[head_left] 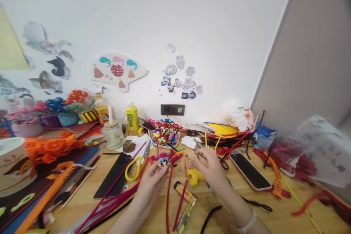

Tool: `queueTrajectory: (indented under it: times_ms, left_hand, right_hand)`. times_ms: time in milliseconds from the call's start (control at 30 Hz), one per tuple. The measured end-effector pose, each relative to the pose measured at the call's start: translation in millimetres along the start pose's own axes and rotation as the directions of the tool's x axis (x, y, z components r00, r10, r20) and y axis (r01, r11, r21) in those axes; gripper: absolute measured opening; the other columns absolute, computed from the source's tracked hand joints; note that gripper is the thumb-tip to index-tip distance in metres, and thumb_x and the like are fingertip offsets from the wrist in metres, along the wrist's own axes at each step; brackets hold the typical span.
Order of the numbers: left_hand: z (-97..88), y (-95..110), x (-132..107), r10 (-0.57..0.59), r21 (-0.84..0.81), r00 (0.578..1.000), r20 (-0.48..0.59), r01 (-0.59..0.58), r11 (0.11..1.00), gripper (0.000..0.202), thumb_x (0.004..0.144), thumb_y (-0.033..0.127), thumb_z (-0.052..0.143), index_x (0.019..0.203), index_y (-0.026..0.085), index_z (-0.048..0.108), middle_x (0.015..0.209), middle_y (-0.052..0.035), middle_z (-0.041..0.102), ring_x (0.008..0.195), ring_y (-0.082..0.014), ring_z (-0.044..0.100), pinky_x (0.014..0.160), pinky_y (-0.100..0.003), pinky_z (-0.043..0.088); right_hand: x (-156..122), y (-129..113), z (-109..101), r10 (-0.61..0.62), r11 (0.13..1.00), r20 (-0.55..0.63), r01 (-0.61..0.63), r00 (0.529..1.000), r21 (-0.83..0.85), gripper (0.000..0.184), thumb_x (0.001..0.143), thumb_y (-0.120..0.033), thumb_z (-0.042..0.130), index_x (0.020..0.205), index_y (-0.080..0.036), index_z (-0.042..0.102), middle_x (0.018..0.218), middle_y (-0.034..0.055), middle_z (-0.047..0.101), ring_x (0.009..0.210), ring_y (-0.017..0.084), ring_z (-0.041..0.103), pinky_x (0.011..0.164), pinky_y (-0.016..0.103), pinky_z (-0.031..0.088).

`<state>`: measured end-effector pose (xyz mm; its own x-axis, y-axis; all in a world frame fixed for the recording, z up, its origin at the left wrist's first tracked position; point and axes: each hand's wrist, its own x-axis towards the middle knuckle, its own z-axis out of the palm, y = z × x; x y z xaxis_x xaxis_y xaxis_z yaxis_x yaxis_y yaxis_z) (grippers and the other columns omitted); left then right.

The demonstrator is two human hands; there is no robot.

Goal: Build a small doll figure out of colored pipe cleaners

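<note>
My left hand (155, 182) is closed around a small doll-like figure (163, 161) with a pink top and a pale face, made of fuzzy craft stems. Just right of it, my right hand (210, 166) hovers with its fingers curved and apart; nothing shows clearly between them. Beside and partly behind its fingertips lies a yellow tool (194, 175) that looks like a glue gun. Several similar colourful figures (166, 131) stand in a tray behind my hands. Yellow-handled scissors (134, 168) lie left of the held figure.
A dark phone (251, 171) lies right, a black flat slab (113, 175) left. Magenta stems (117, 201) and an orange-and-black slim tool (185, 197) are in front. A lidded glass jar (113, 137), yellow bottle (132, 117), paper cup (16, 168) and plastic bag (326, 150) stand around.
</note>
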<state>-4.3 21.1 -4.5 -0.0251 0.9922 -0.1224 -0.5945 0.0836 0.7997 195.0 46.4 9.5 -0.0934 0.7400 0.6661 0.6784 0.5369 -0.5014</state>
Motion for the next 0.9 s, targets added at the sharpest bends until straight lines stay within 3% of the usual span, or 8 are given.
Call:
queueTrajectory:
  times_ms: [133, 333, 467, 600, 667, 733, 833, 900]
  left_hand:
    - [-5.2, 0, 5, 0.032, -0.031, 0.998, -0.058, -0.034, 0.999, 0.023, 0.053, 0.009, 0.080, 0.067, 0.015, 0.062, 0.064, 0.0020, 0.067, 0.065, -0.0098, 0.065, 0.069, -0.017, 0.051]
    - [-6.8, 8, 8, 0.066, 0.007, 0.995, -0.078, -0.066, 0.998, 0.019, 0.058, 0.008, 0.076, 0.067, 0.014, 0.061, 0.063, 0.0018, 0.065, 0.060, -0.0077, 0.062, 0.064, -0.016, 0.050]
    - [-5.8, 13, 7, 0.090, 0.060, 0.994, -0.056, -0.086, 0.994, 0.021, 0.058, 0.021, 0.077, 0.068, 0.013, 0.061, 0.062, 0.0008, 0.064, 0.059, -0.0094, 0.060, 0.059, -0.019, 0.048]
    - [-3.1, 13, 5, 0.115, 0.163, 0.993, -0.018, -0.111, 0.980, 0.027, 0.057, 0.032, 0.077, 0.065, 0.011, 0.061, 0.053, 0.0021, 0.059, 0.050, -0.0088, 0.053, 0.050, -0.019, 0.041]
    - [-1.1, 13, 4, 0.154, 0.218, 0.988, -0.010, -0.148, 0.965, 0.028, 0.057, 0.032, 0.077, 0.069, 0.012, 0.062, 0.051, 0.0040, 0.057, 0.048, -0.0084, 0.050, 0.049, -0.018, 0.038]
    - [1.2, 13, 4, 0.204, 0.260, 0.979, -0.005, -0.196, 0.946, 0.033, 0.054, 0.031, 0.079, 0.075, 0.013, 0.062, 0.057, 0.0037, 0.060, 0.053, -0.0094, 0.052, 0.051, -0.019, 0.038]
    - [4.2, 15, 2, 0.252, 0.294, 0.968, 0.007, -0.243, 0.924, 0.039, 0.049, 0.032, 0.081, 0.077, 0.014, 0.062, 0.067, 0.0020, 0.064, 0.059, -0.0115, 0.054, 0.054, -0.020, 0.040]
    - [5.4, 16, 0, 0.261, 0.324, 0.965, 0.027, -0.256, 0.911, 0.038, 0.051, 0.035, 0.079, 0.078, 0.014, 0.063, 0.068, 0.0012, 0.063, 0.058, -0.0118, 0.053, 0.053, -0.021, 0.039]
  right_hand:
    - [-1, -7, -3, -0.031, 0.999, 0.260, 0.034, 0.965, -0.007, 0.012, 0.078, -0.016, 0.051, 0.077, -0.018, 0.063, 0.078, 0.0038, 0.065, 0.077, 0.019, 0.058, 0.071, 0.031, 0.045]
    - [-15, -33, -5, -0.089, 0.970, 0.625, 0.211, 0.776, -0.124, 0.014, 0.065, -0.012, 0.061, 0.072, -0.021, 0.068, 0.068, 0.0003, 0.068, 0.062, 0.015, 0.059, 0.055, 0.022, 0.039]
    - [-29, -39, -3, -0.303, 0.904, 0.694, 0.428, 0.653, -0.008, 0.020, 0.055, -0.016, 0.071, 0.074, -0.022, 0.069, 0.073, 0.0008, 0.066, 0.067, 0.017, 0.058, 0.058, 0.023, 0.040]
    - [-35, -39, -2, -0.346, 0.876, 0.674, 0.483, 0.652, -0.017, 0.019, 0.052, -0.016, 0.075, 0.068, -0.019, 0.067, 0.073, 0.0026, 0.064, 0.072, 0.020, 0.057, 0.060, 0.025, 0.041]
    - [-32, -39, -5, -0.317, 0.900, 0.703, 0.436, 0.637, 0.012, 0.018, 0.055, -0.015, 0.075, 0.070, -0.020, 0.066, 0.073, 0.0016, 0.064, 0.071, 0.019, 0.058, 0.060, 0.024, 0.041]
    - [-26, -39, -11, -0.236, 0.951, 0.737, 0.307, 0.633, 0.040, 0.021, 0.059, -0.016, 0.074, 0.078, -0.021, 0.064, 0.075, -0.0002, 0.065, 0.070, 0.017, 0.059, 0.059, 0.023, 0.041]
    - [-17, -36, -21, -0.073, 0.997, 0.727, 0.023, 0.683, 0.079, 0.026, 0.067, -0.014, 0.067, 0.090, -0.023, 0.059, 0.082, -0.0015, 0.065, 0.073, 0.016, 0.060, 0.061, 0.023, 0.042]
    - [-13, -32, -21, -0.029, 0.963, 0.677, -0.160, 0.736, 0.215, 0.019, 0.074, -0.018, 0.059, 0.092, -0.023, 0.056, 0.084, -0.0013, 0.063, 0.075, 0.015, 0.059, 0.063, 0.024, 0.043]
